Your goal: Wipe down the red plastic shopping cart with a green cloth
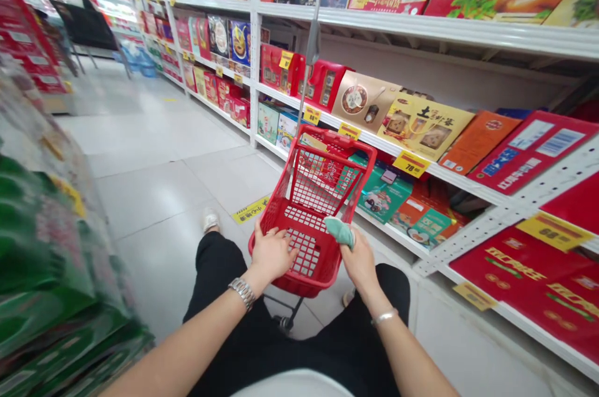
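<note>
Head view: we are resting our left hand [271,253] on the near-left rim of the red basket [318,181], fingers spread over the edge. Our right hand [359,263] is pinching a teal cloth [340,231], pressing it onto the near-right rim. The basket is sitting near us, just left of the shelves [421,32].

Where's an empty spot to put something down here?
The red basket has a bare mesh bottom between the left hand on its rim and the right hand holding a teal cloth. The floor left of the basket, up to the green packs, is open. The shelves on the right are packed with boxes.
</note>
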Available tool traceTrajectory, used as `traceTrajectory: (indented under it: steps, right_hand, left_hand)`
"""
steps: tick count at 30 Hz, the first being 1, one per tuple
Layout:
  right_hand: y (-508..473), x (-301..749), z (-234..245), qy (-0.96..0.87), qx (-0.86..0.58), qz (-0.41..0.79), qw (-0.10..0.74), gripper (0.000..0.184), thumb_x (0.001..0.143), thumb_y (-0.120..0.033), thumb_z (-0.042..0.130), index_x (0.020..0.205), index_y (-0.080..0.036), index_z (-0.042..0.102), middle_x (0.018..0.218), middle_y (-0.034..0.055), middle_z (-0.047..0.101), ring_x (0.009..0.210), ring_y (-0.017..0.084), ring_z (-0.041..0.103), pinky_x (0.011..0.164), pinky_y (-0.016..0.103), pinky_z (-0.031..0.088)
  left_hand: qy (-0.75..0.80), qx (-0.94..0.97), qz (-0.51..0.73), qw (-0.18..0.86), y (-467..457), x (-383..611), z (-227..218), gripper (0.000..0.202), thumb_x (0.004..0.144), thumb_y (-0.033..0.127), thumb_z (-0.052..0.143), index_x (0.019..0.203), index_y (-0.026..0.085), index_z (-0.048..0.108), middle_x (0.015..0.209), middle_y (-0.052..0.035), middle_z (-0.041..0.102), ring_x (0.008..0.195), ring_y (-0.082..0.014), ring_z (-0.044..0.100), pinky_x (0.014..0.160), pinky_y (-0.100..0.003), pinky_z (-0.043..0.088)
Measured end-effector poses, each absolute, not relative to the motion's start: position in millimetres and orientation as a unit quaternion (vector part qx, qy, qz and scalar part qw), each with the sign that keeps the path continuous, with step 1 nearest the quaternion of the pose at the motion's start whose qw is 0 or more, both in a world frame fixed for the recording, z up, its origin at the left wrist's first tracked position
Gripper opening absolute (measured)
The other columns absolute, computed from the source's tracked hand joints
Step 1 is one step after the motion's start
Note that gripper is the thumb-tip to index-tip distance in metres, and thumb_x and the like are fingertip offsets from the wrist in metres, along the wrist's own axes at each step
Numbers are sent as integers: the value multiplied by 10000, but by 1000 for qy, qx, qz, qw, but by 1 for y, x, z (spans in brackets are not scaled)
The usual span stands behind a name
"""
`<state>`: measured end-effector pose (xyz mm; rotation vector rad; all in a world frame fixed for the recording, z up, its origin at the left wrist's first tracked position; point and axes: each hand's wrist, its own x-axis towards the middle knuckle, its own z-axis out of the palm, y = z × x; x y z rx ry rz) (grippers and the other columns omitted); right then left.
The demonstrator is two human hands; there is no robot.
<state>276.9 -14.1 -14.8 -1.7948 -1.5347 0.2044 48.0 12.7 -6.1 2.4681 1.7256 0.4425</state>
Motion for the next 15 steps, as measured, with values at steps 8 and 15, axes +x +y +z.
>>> traceTrajectory:
  steps: [8,15]
  right_hand:
    - [-69,263,-50,-601,-654,80,452,550,779,-140,475,1308,-229,596,1307,98,640,1255,273,569,1109,473,433]
    - [32,311,-53,-565,-651,38,505,609,723,-122,440,1318,-171,561,1253,134,624,1218,267,564,1101,496,439]
  left_hand:
    - [548,819,149,82,-3,48,-4,284,936,371,523,1011,253,770,1219,-92,745,1191,-317,632,1190,-720,-2]
    - [563,813,105,105,-14,46,-5,296,872,377,563,1046,262,773,1203,-104,751,1098,-333,663,1178,-724,3]
